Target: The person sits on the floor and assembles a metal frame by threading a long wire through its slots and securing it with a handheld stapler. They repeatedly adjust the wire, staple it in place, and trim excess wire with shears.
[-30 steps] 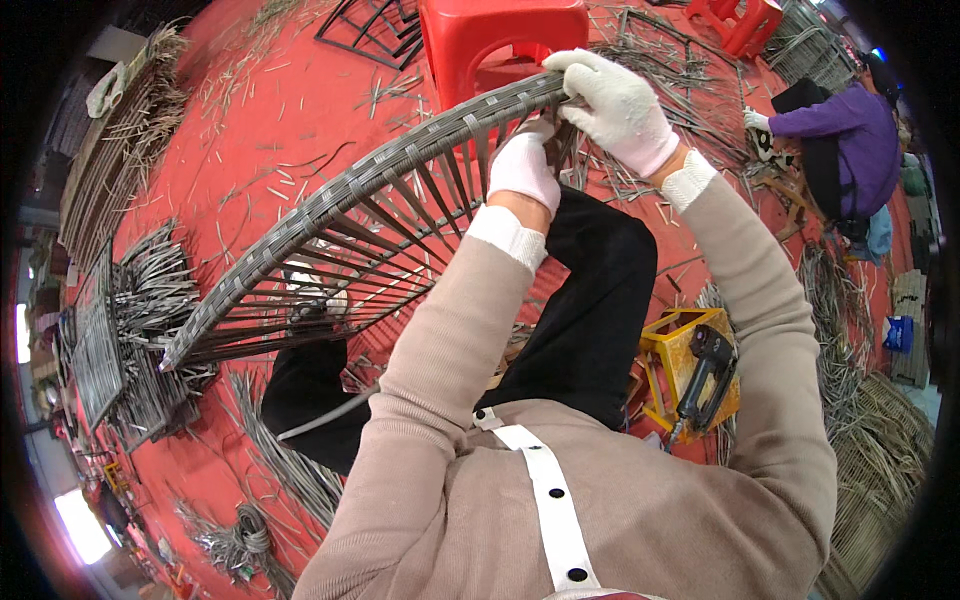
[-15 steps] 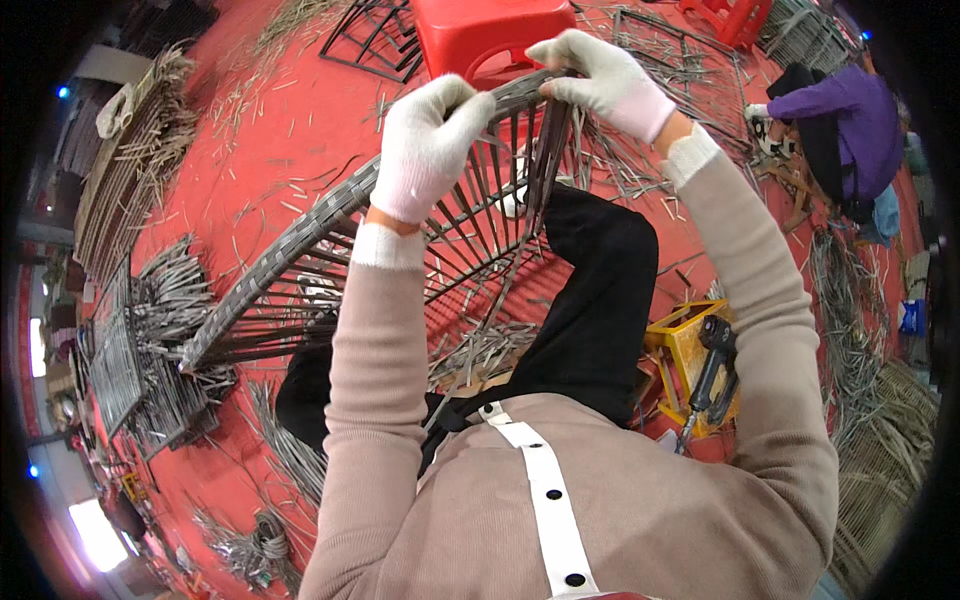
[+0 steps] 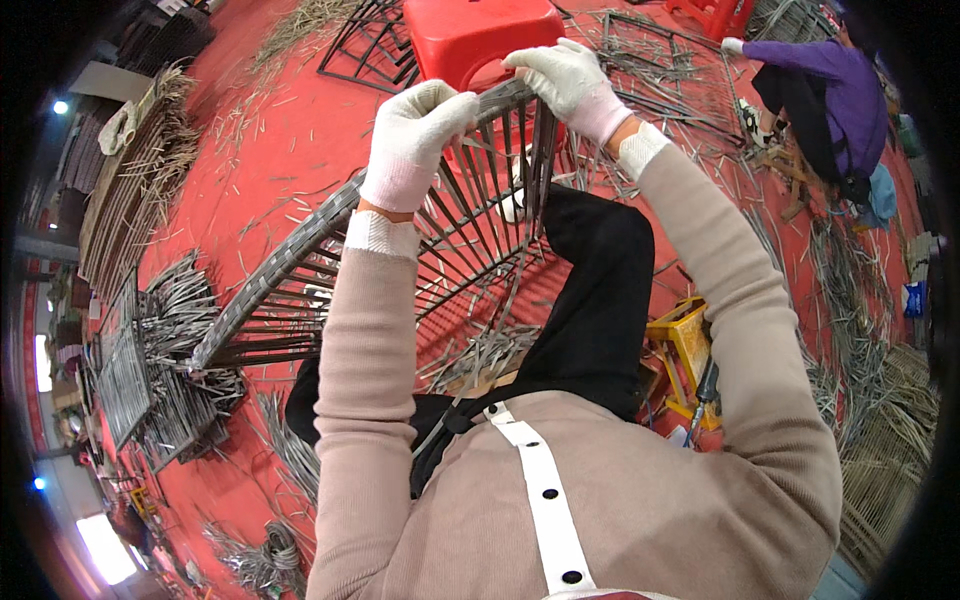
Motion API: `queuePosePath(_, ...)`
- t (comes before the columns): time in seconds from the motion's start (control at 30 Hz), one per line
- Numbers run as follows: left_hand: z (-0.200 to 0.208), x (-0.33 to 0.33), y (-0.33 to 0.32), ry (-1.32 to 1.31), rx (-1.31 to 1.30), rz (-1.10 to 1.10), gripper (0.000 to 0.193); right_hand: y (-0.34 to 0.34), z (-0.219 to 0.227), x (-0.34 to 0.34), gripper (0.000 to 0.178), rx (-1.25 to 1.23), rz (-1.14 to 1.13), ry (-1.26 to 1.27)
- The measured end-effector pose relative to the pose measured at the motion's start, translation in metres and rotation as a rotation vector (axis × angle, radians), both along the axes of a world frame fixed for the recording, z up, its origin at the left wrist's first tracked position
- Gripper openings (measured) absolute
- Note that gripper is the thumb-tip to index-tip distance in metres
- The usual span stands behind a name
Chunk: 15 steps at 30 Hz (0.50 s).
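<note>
A dark frame strung with many thin slats or strips stands tilted before me. Its upper rim (image 3: 290, 257) is wrapped in flat grey woven strips. My left hand (image 3: 415, 140), in a white knit glove, is closed at the upper part of this rim; its fingertips are partly hidden. At the frame's top corner my right hand (image 3: 578, 88), gloved alike, pinches the rim between thumb and bent fingers. Whether a loose strip end is also in either hand is too small to tell. The frame's lower part is between my legs (image 3: 600, 290).
Beyond the frame stands a red plastic stool (image 3: 480, 35). A yellow stool-like stand (image 3: 682, 335) with a power tool (image 3: 708, 385) is by my right arm. Cut strips litter the red floor, with a strip pile (image 3: 185, 330) at left. A person in purple (image 3: 850, 110) crouches at far right.
My right hand has shifted left and slightly down along the frame's top corner. My left hand has moved a little left. The person in purple has stretched an arm outward.
</note>
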<state>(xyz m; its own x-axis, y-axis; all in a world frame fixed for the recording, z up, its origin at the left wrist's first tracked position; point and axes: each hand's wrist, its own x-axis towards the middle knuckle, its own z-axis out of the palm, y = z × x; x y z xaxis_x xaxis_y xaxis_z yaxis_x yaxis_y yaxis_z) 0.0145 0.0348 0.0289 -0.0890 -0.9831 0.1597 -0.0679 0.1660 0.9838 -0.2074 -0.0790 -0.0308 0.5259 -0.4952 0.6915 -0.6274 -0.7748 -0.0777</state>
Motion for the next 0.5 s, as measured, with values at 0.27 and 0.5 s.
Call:
queuePosePath(0.27,0.018,0.163,0.184,-0.338,0.111,0.464,0.019,0.026,0.033,0.002,0.016,0.814,0.537,-0.13)
queuePosePath(0.5,0.002,0.352,0.345,-1.464,0.763,1.252,0.045,0.018,0.034,0.006,0.01,0.594,0.519,0.007)
